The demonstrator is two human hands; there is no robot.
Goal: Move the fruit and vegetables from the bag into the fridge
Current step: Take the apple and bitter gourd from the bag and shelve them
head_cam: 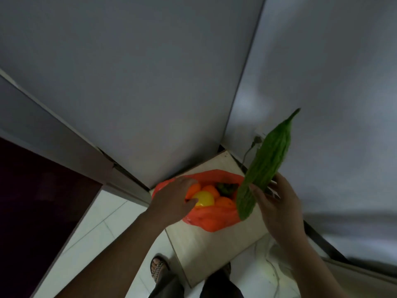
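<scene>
Bitter gourd (pixel 266 162), long and warty, grasped by fingers of the right hand (pixel 277 203); the left hand (pixel 174 198) clutches the crinkly plastic bag (pixel 206 221) at its rim, fingertips beside a smooth yellow fruit (pixel 204 198).

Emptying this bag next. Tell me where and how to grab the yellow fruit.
Grip the yellow fruit round its rounded top, coming down through the open mouth of the bag. It lies uppermost with oranges crowding its sides, so only the top is free.
</scene>
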